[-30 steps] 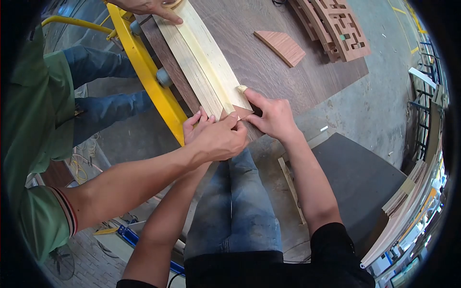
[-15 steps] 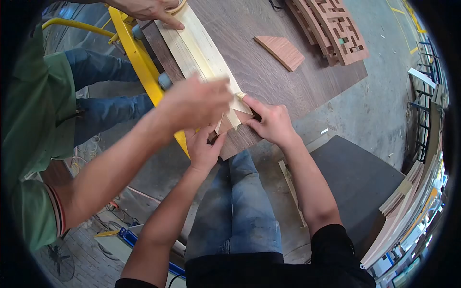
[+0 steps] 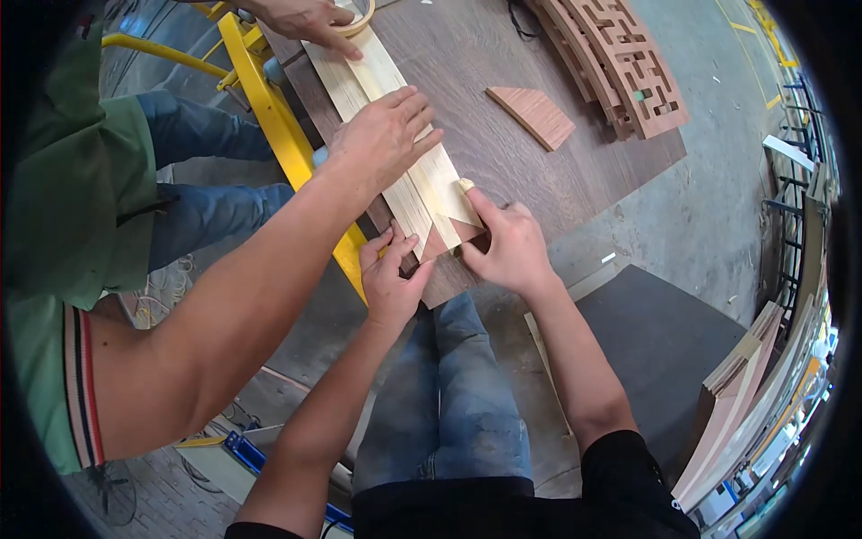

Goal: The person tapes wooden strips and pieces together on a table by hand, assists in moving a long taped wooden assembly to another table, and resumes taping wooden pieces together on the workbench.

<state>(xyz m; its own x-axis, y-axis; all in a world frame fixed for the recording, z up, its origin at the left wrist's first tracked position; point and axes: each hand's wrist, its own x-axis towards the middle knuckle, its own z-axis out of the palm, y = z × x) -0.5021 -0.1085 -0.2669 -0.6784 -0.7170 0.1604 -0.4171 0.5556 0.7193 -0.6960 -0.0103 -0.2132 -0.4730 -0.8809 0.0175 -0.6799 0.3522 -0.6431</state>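
Pale wood strips lie side by side on a dark wood-grain board, with a reddish-brown pointed piece at their near end. A paler band, seemingly masking tape, runs along them. My left hand grips the near left corner of the strips, its fingers on top. On the opposite edge, my right hand is closed around the near right corner, thumb and index finger apart along it. A co-worker's hand lies flat on the strips; the co-worker's other hand holds a tape roll at the far end.
A reddish wood offcut rests on the board. Stacked cut-out wooden lattice panels stand at the far right. A yellow metal frame runs along the left, beside the co-worker. Below right is a dark sheet.
The co-worker's near hand, blurred before, has moved up along the strips and now presses flat on them. My hands keep holding the near end.
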